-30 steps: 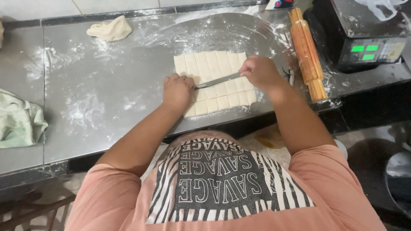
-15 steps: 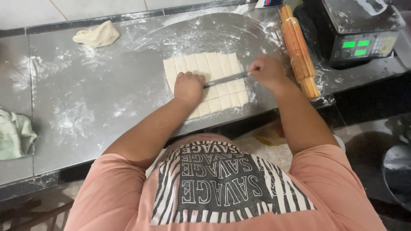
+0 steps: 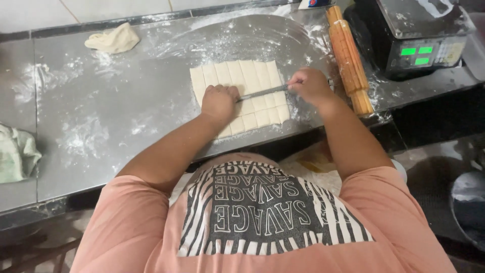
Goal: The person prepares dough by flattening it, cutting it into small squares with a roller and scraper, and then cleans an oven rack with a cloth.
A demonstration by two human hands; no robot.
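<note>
Since half a second earlier, little had shifted from where I watched: the dough sheet [image 3: 252, 83] sat a touch lower and further left of centre in the frame, and both hands kept their places on it. My left hand [image 3: 219, 102] lay as a loose fist, knuckles up, pressed onto the lower left part of the sheet. My right hand [image 3: 309, 87] was at the sheet's right edge, fingers closed around the handle of a knife [image 3: 263, 92], whose blade ran leftward across the dough until its tip reached the left hand. The hands were apart, with the blade spanning the gap between them. That pale sheet, already scored into strips and small squares, lay on the floured metal table [image 3: 126, 126] in the upper middle of the frame. Just right of my right hand rested a wooden rolling pin [image 3: 348, 58], and beyond it a black scale [image 3: 419, 35] at upper right. A dough lump [image 3: 113, 39] sat at upper left, a cloth [image 3: 17, 154] at the left edge.
</note>
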